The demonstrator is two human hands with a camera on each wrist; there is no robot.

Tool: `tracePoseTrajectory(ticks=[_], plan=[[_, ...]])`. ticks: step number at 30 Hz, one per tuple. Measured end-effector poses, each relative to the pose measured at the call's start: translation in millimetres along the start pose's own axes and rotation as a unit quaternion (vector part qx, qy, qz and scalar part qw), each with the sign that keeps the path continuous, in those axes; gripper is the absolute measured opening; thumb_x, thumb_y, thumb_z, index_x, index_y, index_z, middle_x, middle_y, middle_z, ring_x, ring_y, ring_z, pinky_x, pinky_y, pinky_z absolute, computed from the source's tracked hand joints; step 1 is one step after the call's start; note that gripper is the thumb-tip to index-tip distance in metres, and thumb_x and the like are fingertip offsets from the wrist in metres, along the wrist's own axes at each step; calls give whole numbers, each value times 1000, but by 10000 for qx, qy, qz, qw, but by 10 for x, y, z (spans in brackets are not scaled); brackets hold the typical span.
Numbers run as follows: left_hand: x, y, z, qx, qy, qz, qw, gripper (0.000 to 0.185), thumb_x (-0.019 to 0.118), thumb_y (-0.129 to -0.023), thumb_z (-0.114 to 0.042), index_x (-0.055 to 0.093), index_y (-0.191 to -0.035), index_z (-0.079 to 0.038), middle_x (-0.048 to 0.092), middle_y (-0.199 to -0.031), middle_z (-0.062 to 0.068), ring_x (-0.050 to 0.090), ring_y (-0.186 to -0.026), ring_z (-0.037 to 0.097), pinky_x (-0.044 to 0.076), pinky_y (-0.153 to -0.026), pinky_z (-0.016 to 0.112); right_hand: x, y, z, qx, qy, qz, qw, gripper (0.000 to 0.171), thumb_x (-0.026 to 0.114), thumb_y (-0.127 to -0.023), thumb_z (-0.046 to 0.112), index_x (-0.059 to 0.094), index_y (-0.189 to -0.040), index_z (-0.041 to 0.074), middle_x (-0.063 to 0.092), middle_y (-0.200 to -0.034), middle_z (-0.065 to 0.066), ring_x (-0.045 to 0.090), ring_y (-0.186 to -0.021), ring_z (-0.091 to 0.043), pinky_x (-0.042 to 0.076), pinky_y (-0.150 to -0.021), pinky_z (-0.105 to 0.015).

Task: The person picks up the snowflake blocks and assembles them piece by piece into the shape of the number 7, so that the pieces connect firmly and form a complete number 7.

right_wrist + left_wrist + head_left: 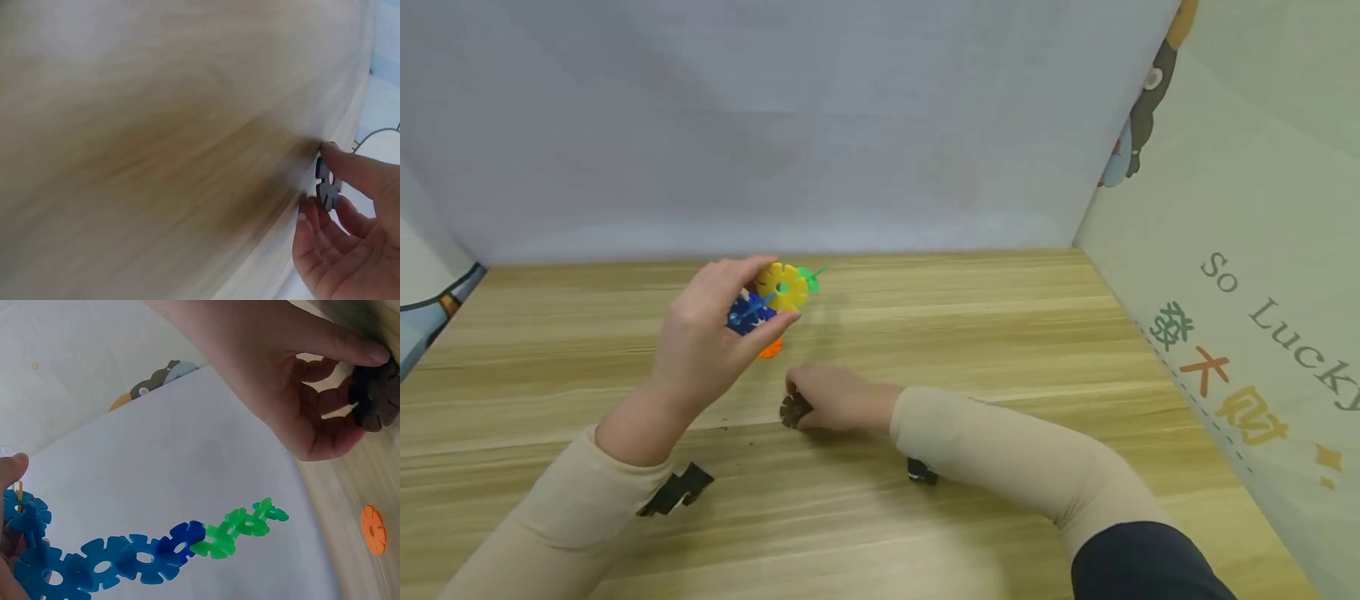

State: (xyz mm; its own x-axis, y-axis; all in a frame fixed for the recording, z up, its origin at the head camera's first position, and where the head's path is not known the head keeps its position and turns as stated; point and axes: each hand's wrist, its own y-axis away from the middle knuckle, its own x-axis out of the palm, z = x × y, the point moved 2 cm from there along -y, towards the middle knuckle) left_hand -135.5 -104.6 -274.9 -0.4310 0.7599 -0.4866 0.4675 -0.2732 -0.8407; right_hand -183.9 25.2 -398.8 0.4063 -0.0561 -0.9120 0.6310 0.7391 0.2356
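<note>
My left hand [700, 321] is raised above the table and pinches a chain of interlocking snowflake discs. A yellow disc [793, 297] faces the head camera, with blue discs [103, 565] and green discs [219, 542] along the chain in the left wrist view. Low over the wood, my right hand [838, 398] pinches a dark brown snowflake disc [792, 411] between thumb and fingers. That disc [326, 187] also shows in the right wrist view; whether a second dark piece sits behind it I cannot tell. An orange disc [374, 529] lies on the table beyond the right hand.
The wood-grain table [1000, 333] spans the view, with a few small dark specks near the middle. A pale cloth backdrop [850, 125] stands behind it. To the right hangs a printed cloth [1262, 250] with lettering.
</note>
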Motion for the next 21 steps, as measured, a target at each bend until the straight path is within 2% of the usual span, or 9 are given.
tracePoseTrajectory(ticks=[4, 9, 15, 21], plan=[[21, 16, -1, 86, -18, -26, 10000, 59, 54, -90, -47, 58, -113, 7, 62, -95, 19, 56, -83, 30, 48, -72, 41, -33, 107, -127, 161, -582, 29, 9982, 29, 67, -87, 19, 50, -109, 10, 57, -101, -1, 54, -90, -10, 44, -78, -22], [31, 39, -10, 195, -141, -15, 9997, 58, 54, -91, -45, 57, -118, 7, 63, -97, 19, 57, -84, 31, 49, -71, 42, -98, 270, -296, 189, -1076, -186, 9938, 22, 66, -88, 13, 52, -106, 10, 59, -92, -1, 55, -84, -12, 46, -74, -25], [32, 76, -21, 253, -260, -58, 9993, 61, 54, -91, -44, 57, -120, 9, 61, -95, 20, 55, -85, 33, 48, -69, 39, -194, 437, -473, 308, -2196, -405, 9743, 20, 63, -88, 6, 53, -104, 4, 61, -90, -6, 59, -83, -15, 48, -74, -25], [48, 96, -50, 185, -198, -146, 9995, 62, 55, -90, -45, 57, -120, 9, 61, -94, 21, 54, -85, 33, 45, -71, 33, -353, 645, -571, 304, -2819, -761, 9559, 24, 64, -89, 7, 51, -108, 1, 62, -90, -7, 60, -83, -16, 49, -72, -27]])
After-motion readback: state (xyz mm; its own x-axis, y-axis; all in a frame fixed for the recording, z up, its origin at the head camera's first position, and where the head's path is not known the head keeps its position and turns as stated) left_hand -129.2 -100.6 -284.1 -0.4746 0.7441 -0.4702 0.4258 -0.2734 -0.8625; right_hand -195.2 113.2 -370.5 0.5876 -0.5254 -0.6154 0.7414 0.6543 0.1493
